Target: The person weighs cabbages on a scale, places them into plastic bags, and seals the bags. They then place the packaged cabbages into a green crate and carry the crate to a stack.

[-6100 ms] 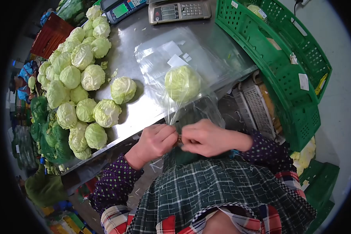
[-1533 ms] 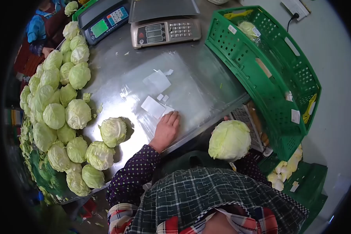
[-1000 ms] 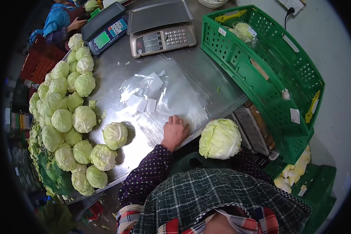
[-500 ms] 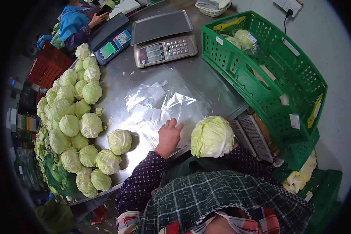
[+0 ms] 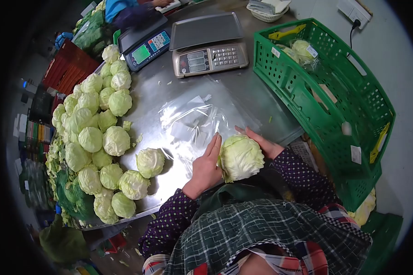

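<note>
A pale green cabbage (image 5: 242, 158) is held between my two hands at the near edge of the table, in front of my apron. My left hand (image 5: 205, 167) presses along its left side, fingers straight and together. On the far right side of the head, my right hand (image 5: 264, 144) curves around it, fingertips towards the top. Just beyond lie clear plastic bags (image 5: 227, 112), flat and shiny on the metal table (image 5: 170, 94). Closest on the left, a loose cabbage (image 5: 150, 162) sits beside the heap of cabbages (image 5: 91, 139).
Two scales, a silver one (image 5: 210, 59) and a dark one (image 5: 144, 48), stand at the back. A green crate (image 5: 316, 107) with bagged cabbages is on the right. Behind the dark scale, a person's blue sleeve (image 5: 119, 9) shows. Red crates (image 5: 69, 66) stand far left.
My left hand has left the plastic bags and now rests against the cabbage. The cabbage has come slightly left and nearer, and my right hand shows beside it. The view has shifted.
</note>
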### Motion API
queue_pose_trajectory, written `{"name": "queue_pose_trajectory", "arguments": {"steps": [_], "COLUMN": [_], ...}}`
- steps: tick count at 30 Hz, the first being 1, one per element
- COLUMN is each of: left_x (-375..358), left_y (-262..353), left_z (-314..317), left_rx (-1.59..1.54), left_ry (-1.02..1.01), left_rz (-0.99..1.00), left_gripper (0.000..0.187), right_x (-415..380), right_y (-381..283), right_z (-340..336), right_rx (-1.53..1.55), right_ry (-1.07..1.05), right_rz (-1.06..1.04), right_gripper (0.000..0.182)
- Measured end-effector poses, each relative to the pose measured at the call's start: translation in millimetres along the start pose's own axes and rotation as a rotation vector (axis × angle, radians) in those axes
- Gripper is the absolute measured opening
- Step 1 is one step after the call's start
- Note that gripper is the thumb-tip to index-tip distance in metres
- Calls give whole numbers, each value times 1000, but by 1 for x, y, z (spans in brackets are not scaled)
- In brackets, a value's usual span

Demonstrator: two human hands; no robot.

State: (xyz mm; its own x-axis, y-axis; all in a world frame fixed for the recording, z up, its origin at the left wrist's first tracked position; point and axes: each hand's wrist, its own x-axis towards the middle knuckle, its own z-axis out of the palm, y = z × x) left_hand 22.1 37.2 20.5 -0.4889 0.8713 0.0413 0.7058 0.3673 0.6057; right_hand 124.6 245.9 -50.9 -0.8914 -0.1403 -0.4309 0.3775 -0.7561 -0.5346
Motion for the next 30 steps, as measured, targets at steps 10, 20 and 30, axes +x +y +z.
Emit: {"name": "queue_pose_trajectory", "arguments": {"steps": [10,20,30], "left_x": [2,13,30], "left_y": [5,20,24], "left_z": [-3,-8,-16], "left_rx": [60,108,158], "left_ry": [-47,8,-145], "left_rz": [-25,250,469], "left_gripper": [87,77,79], "right_x": [-6,-43,15], "right_y": [-9,-20,-25], "right_z": [7,40,41], "right_rx": [-689,-629,-1406], "right_ry": [-15,203,691], "right_rz": [-52,64,-144], "right_gripper": [90,69,24]}}
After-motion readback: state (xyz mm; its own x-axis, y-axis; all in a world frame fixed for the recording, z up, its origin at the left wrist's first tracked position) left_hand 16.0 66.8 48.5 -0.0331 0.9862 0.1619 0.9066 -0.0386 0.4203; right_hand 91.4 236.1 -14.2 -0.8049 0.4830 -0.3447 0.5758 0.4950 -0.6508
